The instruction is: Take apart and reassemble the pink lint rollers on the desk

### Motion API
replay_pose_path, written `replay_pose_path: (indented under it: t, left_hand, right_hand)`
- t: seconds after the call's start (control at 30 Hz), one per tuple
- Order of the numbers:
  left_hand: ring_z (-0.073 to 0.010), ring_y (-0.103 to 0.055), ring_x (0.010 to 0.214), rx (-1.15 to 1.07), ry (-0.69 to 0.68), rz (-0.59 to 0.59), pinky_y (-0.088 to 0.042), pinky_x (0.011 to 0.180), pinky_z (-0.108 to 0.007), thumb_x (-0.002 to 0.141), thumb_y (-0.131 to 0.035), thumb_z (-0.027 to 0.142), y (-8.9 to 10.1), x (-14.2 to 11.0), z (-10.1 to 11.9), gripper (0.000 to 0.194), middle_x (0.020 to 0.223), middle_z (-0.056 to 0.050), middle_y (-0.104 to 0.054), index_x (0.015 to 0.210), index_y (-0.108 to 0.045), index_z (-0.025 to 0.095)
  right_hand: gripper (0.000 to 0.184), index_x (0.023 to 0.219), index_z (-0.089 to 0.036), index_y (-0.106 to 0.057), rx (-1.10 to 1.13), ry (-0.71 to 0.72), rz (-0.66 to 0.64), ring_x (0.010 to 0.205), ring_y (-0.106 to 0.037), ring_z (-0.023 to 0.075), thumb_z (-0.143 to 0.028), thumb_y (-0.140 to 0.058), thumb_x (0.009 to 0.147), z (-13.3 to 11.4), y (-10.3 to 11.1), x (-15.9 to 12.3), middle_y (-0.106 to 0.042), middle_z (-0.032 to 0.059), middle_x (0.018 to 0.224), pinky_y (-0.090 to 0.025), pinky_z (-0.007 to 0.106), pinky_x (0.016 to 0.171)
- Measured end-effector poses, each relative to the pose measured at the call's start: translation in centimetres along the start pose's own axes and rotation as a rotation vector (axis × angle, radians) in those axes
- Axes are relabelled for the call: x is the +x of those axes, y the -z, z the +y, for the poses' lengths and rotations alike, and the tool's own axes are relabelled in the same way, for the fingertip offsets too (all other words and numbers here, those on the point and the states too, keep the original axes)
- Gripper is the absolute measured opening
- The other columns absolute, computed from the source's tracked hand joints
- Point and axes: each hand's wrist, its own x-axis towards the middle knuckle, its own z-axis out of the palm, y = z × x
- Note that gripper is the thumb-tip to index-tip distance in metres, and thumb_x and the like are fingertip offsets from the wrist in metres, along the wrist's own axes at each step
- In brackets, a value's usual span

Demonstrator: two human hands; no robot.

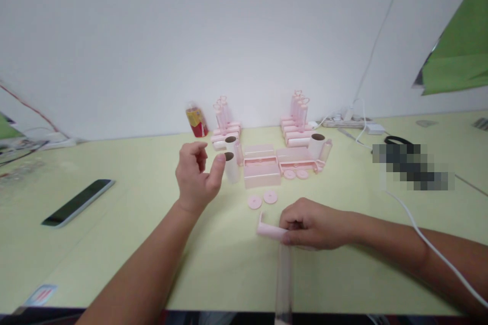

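My right hand (314, 224) is wrapped around a pink plastic lint roller handle (269, 230), whose bent end points left and up. From under that hand a long clear plastic piece (284, 279) runs down past the table's front edge; whether it joins the handle is hidden. My left hand (199, 175) is raised over the table with fingers curled and thumb apart, nothing visible in it. Its thumb tip is beside the top of a white sticky-paper roll (232, 172); I cannot tell if they touch. Two pink discs (254, 202) lie flat between my hands.
Pink open cases (262, 176), more discs (290, 174) and another white roll (316, 147) stand mid-table. Behind are two groups of pink rollers (301, 117) and a red-yellow pouch (196, 121). A phone (78, 203) lies left; a white cable (423, 238) crosses my right forearm.
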Motion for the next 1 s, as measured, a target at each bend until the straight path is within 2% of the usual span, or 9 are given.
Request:
replay_pose_path:
  t: [0.07,0.17,0.27,0.33,0.4,0.5,0.67,0.83,1.0]
  left_hand:
    - [-0.0087,-0.039,0.054,-0.107,-0.078,-0.067,-0.034,0.053,-0.023,0.080,-0.065,0.025,0.6,-0.2,1.9,0.014,0.066,0.004,-0.045,0.086,-0.054,0.018]
    - [-0.0089,-0.042,0.055,-0.256,-0.099,-0.477,-0.032,0.053,-0.023,0.088,-0.058,0.026,0.8,-0.8,4.7,0.026,0.060,0.003,-0.047,0.065,-0.050,0.017]
    - [-0.0090,-0.045,0.057,-0.389,0.062,-0.938,-0.032,0.053,-0.021,0.092,-0.054,0.037,0.0,-1.5,6.6,0.030,0.063,0.002,-0.051,0.070,-0.056,0.015]
    - [-0.0094,-0.047,0.060,-0.504,0.191,-1.114,-0.034,0.055,-0.021,0.092,-0.053,0.042,-0.5,-1.8,7.0,0.031,0.067,0.002,-0.053,0.079,-0.059,0.014]
    - [-0.0096,-0.048,0.062,-0.609,0.275,-1.212,-0.036,0.056,-0.021,0.092,-0.053,0.042,-0.8,-2.0,7.0,0.030,0.070,0.002,-0.053,0.088,-0.061,0.014]
    - [-0.0096,-0.046,0.061,-0.657,0.275,-1.262,-0.036,0.057,-0.021,0.092,-0.053,0.038,-0.6,-1.9,6.7,0.025,0.069,0.003,-0.050,0.097,-0.062,0.014]
    - [-0.0126,-0.051,0.072,-0.623,0.138,-1.163,-0.041,0.068,-0.024,0.092,-0.054,0.029,0.1,-1.2,6.2,0.018,0.083,-0.002,-0.060,0.100,-0.063,0.016]
    - [-0.0142,-0.052,0.075,-0.757,0.139,-1.190,-0.044,0.071,-0.026,0.094,-0.050,0.033,-0.1,-1.4,5.6,0.022,0.085,-0.004,-0.060,0.100,-0.061,0.015]
    - [-0.0169,-0.056,0.082,-0.944,0.264,-1.161,-0.047,0.074,-0.029,0.092,-0.055,0.035,-0.1,-1.7,5.3,0.026,0.092,-0.007,-0.060,0.106,-0.058,0.013]
  right_hand:
    - [0.030,0.080,-0.015,-0.061,0.076,-0.018,0.094,0.054,-0.041,0.0077,-0.042,-0.058,0.091,-0.2,-0.1,-0.1,-0.048,-0.0046,0.061,-0.029,0.020,0.051]
    - [0.030,0.080,-0.015,-0.063,0.139,-0.058,0.349,0.055,-0.041,0.0087,-0.043,-0.059,0.091,-0.4,-0.2,0.0,-0.048,-0.0038,0.062,-0.030,0.021,0.051]
    - [0.028,0.083,-0.016,-0.063,0.179,-0.111,0.603,0.059,-0.045,0.0103,-0.042,-0.059,0.090,-0.3,-0.4,0.1,-0.053,-0.0015,0.066,-0.034,0.022,0.054]
    - [0.025,0.087,-0.016,-0.064,0.197,-0.122,0.683,0.060,-0.047,0.0113,-0.041,-0.060,0.090,-0.1,-0.7,0.1,-0.056,-0.0004,0.068,-0.035,0.023,0.055]
    - [0.024,0.088,-0.017,-0.065,0.207,-0.118,0.694,0.060,-0.049,0.0120,-0.040,-0.061,0.090,-0.1,-1.0,0.2,-0.057,0.0003,0.069,-0.036,0.023,0.054]
    - [0.024,0.086,-0.017,-0.064,0.295,-0.115,0.681,0.058,-0.049,0.0123,-0.041,-0.062,0.089,-0.3,-1.2,0.3,-0.057,0.0006,0.068,-0.038,0.024,0.053]
    - [0.025,0.087,-0.017,-0.059,0.588,-0.126,0.694,0.062,-0.052,0.0123,-0.041,-0.064,0.086,-0.5,-0.7,0.8,-0.059,0.0003,0.074,-0.042,0.024,0.058]
    - [0.025,0.095,-0.017,-0.060,0.708,-0.069,0.586,0.078,-0.057,0.0143,-0.035,-0.071,0.081,-0.1,-0.5,1.1,-0.062,0.0021,0.087,-0.045,0.026,0.071]
    - [0.029,0.092,-0.015,-0.060,0.916,-0.065,0.351,0.064,-0.053,0.0091,-0.035,-0.076,0.079,-0.5,-1.0,0.7,-0.059,-0.0010,0.077,-0.041,0.020,0.058]
